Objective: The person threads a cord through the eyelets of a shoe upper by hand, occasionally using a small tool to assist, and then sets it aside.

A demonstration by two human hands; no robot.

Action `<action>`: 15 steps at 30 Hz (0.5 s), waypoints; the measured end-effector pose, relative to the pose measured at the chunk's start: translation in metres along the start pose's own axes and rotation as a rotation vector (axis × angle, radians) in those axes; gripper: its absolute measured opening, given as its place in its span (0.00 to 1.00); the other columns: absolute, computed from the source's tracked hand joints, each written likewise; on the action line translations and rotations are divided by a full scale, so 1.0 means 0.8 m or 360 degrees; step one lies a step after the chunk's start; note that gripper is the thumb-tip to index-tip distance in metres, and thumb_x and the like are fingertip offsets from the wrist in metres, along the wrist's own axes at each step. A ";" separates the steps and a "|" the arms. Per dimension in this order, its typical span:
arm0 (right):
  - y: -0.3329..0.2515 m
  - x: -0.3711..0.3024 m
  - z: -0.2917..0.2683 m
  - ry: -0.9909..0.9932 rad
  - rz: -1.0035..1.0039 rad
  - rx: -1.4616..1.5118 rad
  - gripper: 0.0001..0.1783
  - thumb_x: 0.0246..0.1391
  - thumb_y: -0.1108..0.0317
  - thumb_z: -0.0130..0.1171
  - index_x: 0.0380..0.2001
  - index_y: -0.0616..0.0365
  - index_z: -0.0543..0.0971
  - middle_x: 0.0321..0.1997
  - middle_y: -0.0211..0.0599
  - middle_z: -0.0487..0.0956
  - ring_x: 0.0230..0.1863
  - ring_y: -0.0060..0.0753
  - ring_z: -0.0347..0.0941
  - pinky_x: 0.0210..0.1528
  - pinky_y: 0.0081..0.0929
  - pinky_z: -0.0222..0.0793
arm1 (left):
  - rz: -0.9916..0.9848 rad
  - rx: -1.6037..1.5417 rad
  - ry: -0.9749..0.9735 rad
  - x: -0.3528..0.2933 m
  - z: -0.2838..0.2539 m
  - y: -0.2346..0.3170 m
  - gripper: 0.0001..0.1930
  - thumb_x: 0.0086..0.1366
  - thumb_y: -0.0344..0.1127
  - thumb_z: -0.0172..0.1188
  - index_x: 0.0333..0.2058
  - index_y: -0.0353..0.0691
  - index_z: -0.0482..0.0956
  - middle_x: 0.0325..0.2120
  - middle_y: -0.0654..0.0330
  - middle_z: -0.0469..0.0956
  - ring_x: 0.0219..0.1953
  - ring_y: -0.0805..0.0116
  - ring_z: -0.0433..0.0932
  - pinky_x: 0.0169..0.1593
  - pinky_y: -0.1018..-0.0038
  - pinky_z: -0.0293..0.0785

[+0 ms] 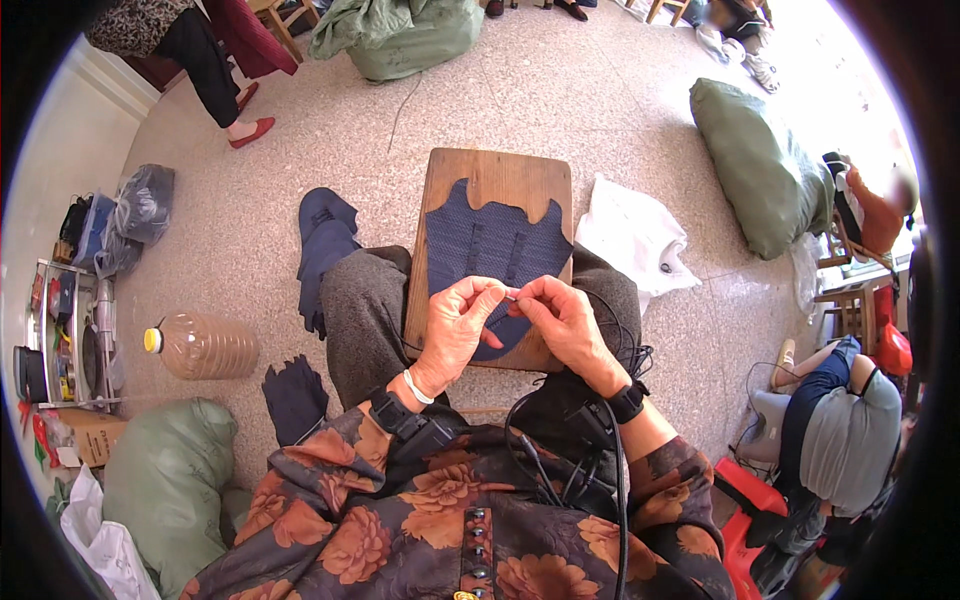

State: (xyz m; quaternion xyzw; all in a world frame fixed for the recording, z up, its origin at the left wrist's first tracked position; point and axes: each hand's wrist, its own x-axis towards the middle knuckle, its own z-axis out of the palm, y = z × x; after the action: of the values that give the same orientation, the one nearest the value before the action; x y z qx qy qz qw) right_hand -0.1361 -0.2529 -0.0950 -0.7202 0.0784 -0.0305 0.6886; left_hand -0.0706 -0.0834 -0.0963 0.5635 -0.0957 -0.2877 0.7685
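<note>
My left hand (458, 328) and my right hand (568, 322) meet fingertip to fingertip over the near part of a wooden stool. Both are closed in a pinch, thumb against forefinger. Whatever lies between the fingertips is too small to make out. Beneath them, a dark blue textured fabric piece (497, 243) with a scalloped far edge and two darker strips lies flat on the wooden stool (500, 168). Its near end shows partly below my hands. The stool stands between my knees.
Blue cloth pieces (325, 240) lie left of my knee, with a dark scrap (295, 400) nearer. A white bag (632, 232) lies right of the stool. A large plastic bottle (205, 346) and green sacks (165, 490) are at left. Black cables (620, 480) hang by my right arm.
</note>
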 end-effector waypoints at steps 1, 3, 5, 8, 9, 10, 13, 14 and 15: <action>-0.001 0.000 0.000 -0.0003 0.0001 -0.0010 0.06 0.63 0.72 0.57 0.36 0.66 0.77 0.32 0.37 0.83 0.37 0.22 0.80 0.41 0.22 0.75 | -0.0001 0.0000 0.0000 0.000 0.000 -0.001 0.11 0.72 0.40 0.59 0.41 0.37 0.81 0.40 0.60 0.84 0.36 0.80 0.80 0.24 0.83 0.78; -0.001 0.000 -0.001 -0.0003 0.0001 -0.0021 0.06 0.63 0.72 0.57 0.36 0.66 0.77 0.32 0.36 0.83 0.37 0.22 0.80 0.41 0.23 0.75 | 0.0006 -0.0002 0.0022 0.000 0.003 -0.002 0.11 0.72 0.40 0.59 0.41 0.36 0.81 0.40 0.60 0.84 0.36 0.80 0.80 0.24 0.83 0.78; 0.004 0.001 -0.002 -0.0022 -0.0051 -0.0047 0.07 0.63 0.72 0.57 0.35 0.67 0.77 0.32 0.37 0.83 0.37 0.22 0.79 0.41 0.23 0.75 | 0.0000 0.0030 0.0029 0.000 0.005 -0.002 0.12 0.72 0.40 0.59 0.41 0.36 0.82 0.40 0.59 0.84 0.36 0.79 0.80 0.25 0.82 0.79; 0.009 0.002 0.000 0.0005 -0.0098 -0.0109 0.06 0.64 0.72 0.57 0.35 0.66 0.77 0.31 0.35 0.82 0.35 0.21 0.79 0.39 0.22 0.75 | 0.0021 0.0093 0.0040 0.001 0.004 -0.012 0.12 0.72 0.40 0.59 0.41 0.35 0.82 0.40 0.59 0.83 0.34 0.79 0.79 0.24 0.82 0.77; 0.008 0.001 -0.001 0.0008 -0.0091 -0.0110 0.06 0.64 0.72 0.57 0.35 0.66 0.77 0.31 0.35 0.82 0.35 0.21 0.79 0.39 0.22 0.75 | 0.0046 0.0114 0.0031 0.002 0.005 -0.013 0.13 0.72 0.40 0.59 0.42 0.35 0.82 0.40 0.60 0.83 0.33 0.79 0.79 0.22 0.83 0.76; 0.005 -0.001 -0.003 -0.0008 -0.0020 -0.0082 0.06 0.64 0.72 0.57 0.35 0.65 0.77 0.30 0.34 0.82 0.34 0.21 0.78 0.37 0.21 0.75 | 0.0040 0.0110 0.0028 0.005 0.002 -0.011 0.13 0.72 0.40 0.59 0.42 0.35 0.82 0.40 0.60 0.83 0.33 0.79 0.79 0.22 0.83 0.76; -0.014 -0.002 -0.013 0.0040 0.0121 -0.0062 0.04 0.64 0.73 0.55 0.36 0.62 0.76 0.26 0.29 0.77 0.26 0.18 0.74 0.30 0.18 0.72 | -0.0056 0.0263 -0.0059 0.016 -0.004 0.006 0.13 0.71 0.40 0.61 0.44 0.35 0.81 0.38 0.60 0.83 0.22 0.83 0.75 0.17 0.85 0.69; -0.016 -0.002 -0.021 0.0123 0.0091 -0.0076 0.03 0.65 0.73 0.55 0.36 0.62 0.76 0.26 0.28 0.76 0.25 0.17 0.73 0.29 0.18 0.71 | -0.0057 0.0303 0.0040 0.016 -0.005 0.019 0.14 0.69 0.40 0.63 0.45 0.34 0.80 0.38 0.61 0.84 0.21 0.84 0.73 0.16 0.86 0.66; -0.021 -0.001 -0.029 0.0245 0.0070 -0.0055 0.03 0.65 0.74 0.53 0.37 0.60 0.75 0.25 0.27 0.75 0.23 0.17 0.71 0.26 0.17 0.69 | 0.0093 0.0406 0.0088 0.018 -0.019 0.023 0.12 0.69 0.38 0.64 0.42 0.35 0.81 0.36 0.62 0.83 0.22 0.84 0.73 0.18 0.85 0.67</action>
State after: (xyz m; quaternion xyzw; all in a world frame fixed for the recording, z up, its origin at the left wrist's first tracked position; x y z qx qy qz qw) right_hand -0.1393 -0.2747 -0.0770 -0.7257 0.1473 -0.0692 0.6685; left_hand -0.0451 -0.0753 -0.0871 0.6613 -0.1267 -0.2351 0.7010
